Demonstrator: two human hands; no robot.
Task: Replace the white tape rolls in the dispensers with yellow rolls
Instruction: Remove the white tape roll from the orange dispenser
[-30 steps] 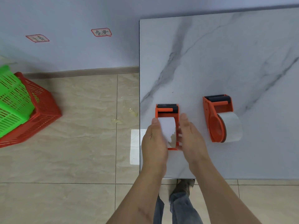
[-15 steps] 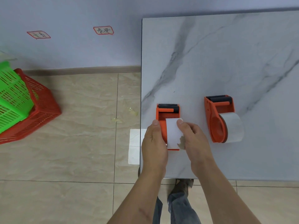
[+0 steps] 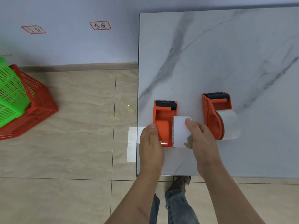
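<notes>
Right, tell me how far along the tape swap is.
Nothing is finished yet. In hand: the left hand holds the near dispenser while the right hand grips its white roll, which sits partly out to the side. Left: the second dispenser keeps its white roll, and no yellow rolls are in view.

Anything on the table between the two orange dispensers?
In the head view, only the right hand gripping the white roll lies between the left dispenser and the right dispenser; farther back, bare table.
</notes>
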